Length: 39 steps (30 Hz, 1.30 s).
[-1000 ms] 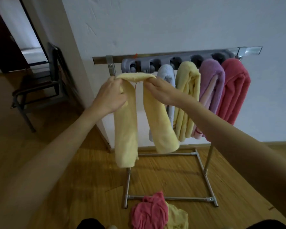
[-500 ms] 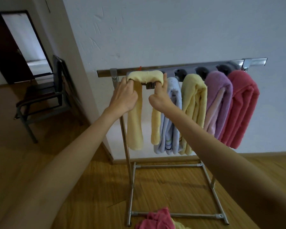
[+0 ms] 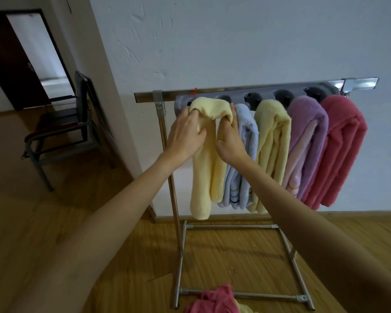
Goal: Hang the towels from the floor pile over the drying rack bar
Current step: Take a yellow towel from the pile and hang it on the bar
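The drying rack [image 3: 175, 206] stands against the white wall, its bar [image 3: 235, 89] carrying four hung towels: blue, yellow, purple, red. A pale yellow towel [image 3: 202, 172] drapes over the bar's left end. My left hand [image 3: 186, 134] grasps its left fold; my right hand [image 3: 229, 138] grasps its right fold. The floor pile [image 3: 215, 301] lies at the rack's base.

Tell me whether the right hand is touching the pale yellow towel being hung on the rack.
Touching. The head view shows the right hand with its fingers curled round the right fold of the pale yellow towel, just under the bar.
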{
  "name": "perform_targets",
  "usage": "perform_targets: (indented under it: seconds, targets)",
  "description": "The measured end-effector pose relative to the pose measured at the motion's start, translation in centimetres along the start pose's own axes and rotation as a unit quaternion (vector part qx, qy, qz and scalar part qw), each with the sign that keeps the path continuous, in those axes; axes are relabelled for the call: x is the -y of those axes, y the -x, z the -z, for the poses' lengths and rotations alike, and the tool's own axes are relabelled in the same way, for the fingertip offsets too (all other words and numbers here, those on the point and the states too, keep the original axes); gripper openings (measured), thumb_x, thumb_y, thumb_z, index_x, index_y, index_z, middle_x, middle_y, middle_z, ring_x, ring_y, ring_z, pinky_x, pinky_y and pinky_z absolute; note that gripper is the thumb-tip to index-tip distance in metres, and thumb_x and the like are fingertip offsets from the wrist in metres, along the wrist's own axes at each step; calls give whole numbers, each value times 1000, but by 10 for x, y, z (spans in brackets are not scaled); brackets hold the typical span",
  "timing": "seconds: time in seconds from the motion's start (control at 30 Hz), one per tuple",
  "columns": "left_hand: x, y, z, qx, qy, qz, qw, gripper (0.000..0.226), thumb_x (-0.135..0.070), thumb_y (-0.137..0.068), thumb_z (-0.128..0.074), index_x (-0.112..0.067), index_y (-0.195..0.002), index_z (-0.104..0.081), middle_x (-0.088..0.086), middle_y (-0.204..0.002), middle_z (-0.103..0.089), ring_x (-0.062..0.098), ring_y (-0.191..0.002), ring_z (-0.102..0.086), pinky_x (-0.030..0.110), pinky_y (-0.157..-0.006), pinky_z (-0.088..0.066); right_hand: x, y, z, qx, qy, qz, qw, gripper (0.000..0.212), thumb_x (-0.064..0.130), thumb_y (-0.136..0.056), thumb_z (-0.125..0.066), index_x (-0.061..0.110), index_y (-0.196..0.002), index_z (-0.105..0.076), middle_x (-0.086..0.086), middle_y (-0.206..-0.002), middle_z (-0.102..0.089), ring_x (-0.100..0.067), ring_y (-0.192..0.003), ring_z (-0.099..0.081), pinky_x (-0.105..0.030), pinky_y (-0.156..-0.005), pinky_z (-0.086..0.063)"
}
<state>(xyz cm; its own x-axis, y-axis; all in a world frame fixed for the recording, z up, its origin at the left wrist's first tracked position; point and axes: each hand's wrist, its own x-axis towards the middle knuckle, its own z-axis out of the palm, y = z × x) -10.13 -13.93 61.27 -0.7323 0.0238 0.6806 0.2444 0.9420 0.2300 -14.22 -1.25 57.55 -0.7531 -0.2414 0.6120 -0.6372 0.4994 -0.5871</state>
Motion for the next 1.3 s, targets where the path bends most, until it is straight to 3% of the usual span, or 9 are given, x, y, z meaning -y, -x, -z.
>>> perform_targets:
  seconds: [0.1, 0.23, 0.5, 0.63, 0.7, 0.83, 0.97, 1.17, 1.3]
  targets:
    - [6, 2, -9, -59, -6, 16, 998, 41, -4, -85, -62, -4, -125, -53, 13, -132, -50, 25, -109, -56, 29, -89, -48, -5, -4, -1, -5, 4, 13, 1000, 70, -16, -81, -36, -8, -146, -10, -24, -156, 6, -32, -147, 5, 13, -88, -2]
    - [9, -1, -11, -108, -43, 24, 993, 40, 3, -83, -59, -4, -122, -55, 15, -129, -52, 26, -102, -58, 27, -83, -48, -5, -11, -1, 4, 7, 8, 1000, 70, -15, -83, -38, -7, -146, -9, -23, -156, 5, -31, -147, 4, 14, -85, -3]
    - [24, 5, -35, -60, -94, -6, 994, 51, 1, -81, -69, -3, -129, -51, 17, -126, -53, 30, -95, -61, 34, -76, -55, -7, -12, -3, 18, 49, -16, 999, 73, -11, -84, -42, -5, -148, -6, -18, -158, 7, -26, -147, 4, 14, -82, 6]
    - [40, 23, -53, 3, -116, -84, 990, 59, 6, -84, -61, -4, -139, -41, 17, -133, -48, 29, -93, -59, 37, -76, -55, -15, -1, -9, 62, 80, -52, 993, 70, -4, -88, -44, -5, -148, -7, -18, -157, -9, -25, -144, -17, -19, -113, -11]
    - [44, 28, -57, 15, -102, -93, 990, 60, 11, -83, -56, -3, -140, -41, 17, -141, -42, 31, -99, -58, 39, -80, -54, -18, 9, -9, 83, 91, -45, 991, 62, -3, -89, -44, -8, -145, -20, -22, -151, -27, -31, -139, -28, -34, -115, -21]
    - [42, 28, -56, 7, -56, -96, 994, 57, 13, -82, -50, -1, -136, -45, 16, -144, -41, 35, -103, -57, 43, -81, -54, -27, 28, -10, 13, 74, 86, 994, 21, -9, -76, -46, -8, -94, -59, -20, -84, -59, -30, -81, -55, -48, -80, -49]
    - [35, 22, -50, -10, -31, -102, 994, 51, 6, -85, -48, -1, -135, -46, 15, -145, -40, 33, -103, -58, 38, -79, -55, -40, 30, -17, 2, 105, 108, 989, 13, -7, -75, -51, -1, -66, -59, -15, -67, -61, -27, -67, -58, -37, -57, -47]
    - [24, 40, -51, -3, -6, -92, 996, 46, -8, -87, -53, -6, -132, -48, 17, -139, -45, 32, -101, -59, 31, -75, -51, -50, 44, -19, -2, 110, 77, 991, 26, -9, -81, -47, -7, -100, -64, -18, -76, -60, -20, -59, -46, -29, -50, -36]
    - [34, 78, -62, 10, 61, -118, 991, 53, -25, -90, -57, -14, -137, -34, 11, -124, -52, 15, -76, -55, 24, -56, -49, -53, 54, -21, -22, 79, 67, 994, 33, -2, -86, -43, 2, -113, -62, -18, -90, -60, -11, -67, -45, -20, -54, -34]
